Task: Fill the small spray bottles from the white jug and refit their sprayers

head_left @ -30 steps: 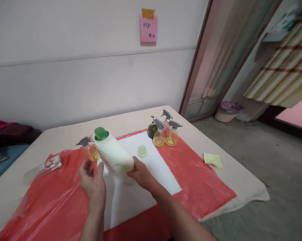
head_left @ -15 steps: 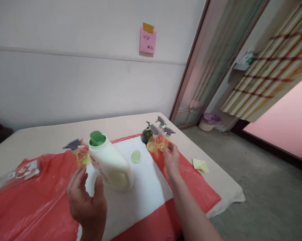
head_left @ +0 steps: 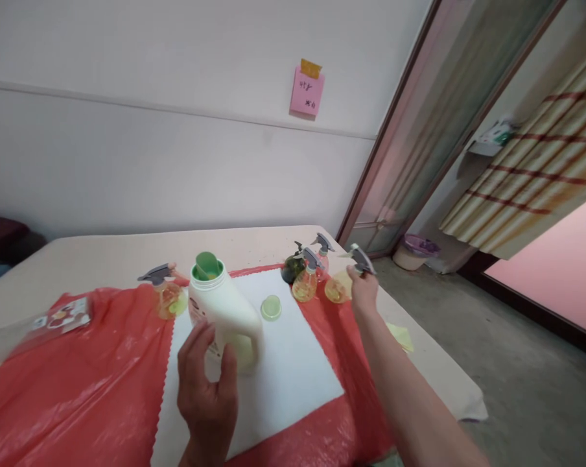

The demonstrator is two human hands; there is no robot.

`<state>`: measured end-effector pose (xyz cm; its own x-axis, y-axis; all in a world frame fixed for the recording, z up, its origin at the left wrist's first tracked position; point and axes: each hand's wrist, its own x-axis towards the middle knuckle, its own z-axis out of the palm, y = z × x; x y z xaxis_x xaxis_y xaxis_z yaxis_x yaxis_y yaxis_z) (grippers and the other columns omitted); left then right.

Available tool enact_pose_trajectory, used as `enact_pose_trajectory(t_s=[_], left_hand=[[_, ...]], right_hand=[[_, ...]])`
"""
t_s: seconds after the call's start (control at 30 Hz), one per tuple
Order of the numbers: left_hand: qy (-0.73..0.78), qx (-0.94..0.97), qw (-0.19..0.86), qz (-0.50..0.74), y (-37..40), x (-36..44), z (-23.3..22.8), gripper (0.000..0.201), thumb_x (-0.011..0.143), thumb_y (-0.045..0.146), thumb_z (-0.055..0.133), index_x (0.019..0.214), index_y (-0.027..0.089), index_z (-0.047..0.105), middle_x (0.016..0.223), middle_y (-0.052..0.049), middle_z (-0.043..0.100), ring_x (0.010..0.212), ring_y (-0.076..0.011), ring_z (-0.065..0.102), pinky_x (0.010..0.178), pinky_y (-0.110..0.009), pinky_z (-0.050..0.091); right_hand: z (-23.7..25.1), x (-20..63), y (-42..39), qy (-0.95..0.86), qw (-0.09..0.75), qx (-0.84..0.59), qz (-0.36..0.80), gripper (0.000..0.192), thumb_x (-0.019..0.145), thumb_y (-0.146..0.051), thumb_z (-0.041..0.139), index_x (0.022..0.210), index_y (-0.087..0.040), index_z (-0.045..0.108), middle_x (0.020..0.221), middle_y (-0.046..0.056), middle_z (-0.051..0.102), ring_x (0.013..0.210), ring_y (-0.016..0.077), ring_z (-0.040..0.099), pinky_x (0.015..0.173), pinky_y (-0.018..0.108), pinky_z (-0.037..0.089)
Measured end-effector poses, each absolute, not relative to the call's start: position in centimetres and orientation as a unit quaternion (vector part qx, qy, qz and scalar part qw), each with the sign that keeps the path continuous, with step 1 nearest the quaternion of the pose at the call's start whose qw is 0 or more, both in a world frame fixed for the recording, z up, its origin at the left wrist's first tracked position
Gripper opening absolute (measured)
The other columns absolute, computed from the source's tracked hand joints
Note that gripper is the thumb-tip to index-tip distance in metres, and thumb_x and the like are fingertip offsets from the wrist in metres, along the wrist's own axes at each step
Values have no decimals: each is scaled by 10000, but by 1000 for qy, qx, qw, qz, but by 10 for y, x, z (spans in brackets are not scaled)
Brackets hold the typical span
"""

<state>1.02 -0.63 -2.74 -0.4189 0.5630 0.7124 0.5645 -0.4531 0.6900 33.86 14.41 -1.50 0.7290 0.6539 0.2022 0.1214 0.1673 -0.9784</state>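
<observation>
My right hand is closed around the neck of a spray bottle, which tilts above the red sheet; its grey trigger head pokes out over my fingers. In front of the white jug, my left hand is raised with thumb and fingers apart, holding nothing. Whether it touches the jug I cannot tell. The jug stands uncapped, a green inner spout in its mouth. Its pale green cap lies on the white mat. Beside my right hand stand another amber spray bottle and a pinkish one.
A dark green bottle stands behind the amber one. Left of the jug is another spray bottle. Red plastic sheet and a clear packet cover the left side. Yellow notes lie near the right edge.
My right hand has taken a spray bottle from the group and moved it right, tilting it. My left hand has shifted right, in front of the jug. The view has turned slightly.
</observation>
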Motion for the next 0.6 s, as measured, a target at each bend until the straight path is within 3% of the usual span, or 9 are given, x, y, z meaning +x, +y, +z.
enact_pose_trajectory(t_s=[0.17,0.3,0.4,0.47,0.53,0.6], left_hand=[[-442,-643,-38,-624,-38,40,-14,551,842,148,675,1362,250,525,1311,-113,600,1218,-270,597,987,-433,534],[-380,-671,-117,-626,-52,61,-14,739,819,272,732,1482,292,408,1434,-141,509,1307,-317,532,1028,-476,501],[-369,-666,-166,-627,-51,69,-25,951,719,417,835,1519,306,331,1511,-166,418,1387,-368,441,1078,-532,447],[-374,-634,-206,-645,-50,70,-30,947,679,379,872,1479,336,367,1468,-144,464,1340,-351,491,1064,-511,459],[-362,-565,-335,-662,-50,70,-30,846,693,359,859,1420,336,427,1359,-112,564,1187,-309,605,974,-453,520],[-309,-458,-532,-642,-50,70,-22,714,712,438,824,1337,283,516,1209,-91,658,1006,-272,675,845,-392,563]], right_hand=[[30,317,87,-301,736,-572,198,428,702,-544,739,875,-171,621,804,7,686,726,154,611,700,308,490],[61,249,43,-282,762,-443,378,374,678,-470,808,844,-185,633,753,-12,679,720,136,641,717,282,525],[65,199,18,-287,712,-401,499,327,726,-459,779,874,-190,664,793,23,718,715,158,662,715,310,539],[63,183,9,-296,686,-384,542,314,722,-457,776,864,-196,678,805,41,733,729,183,675,729,343,548],[59,181,6,-315,681,-363,553,301,704,-457,786,833,-202,691,825,46,739,793,207,696,800,370,552],[56,188,7,-339,677,-336,561,289,706,-468,780,819,-214,702,845,41,737,870,218,703,867,374,543]])
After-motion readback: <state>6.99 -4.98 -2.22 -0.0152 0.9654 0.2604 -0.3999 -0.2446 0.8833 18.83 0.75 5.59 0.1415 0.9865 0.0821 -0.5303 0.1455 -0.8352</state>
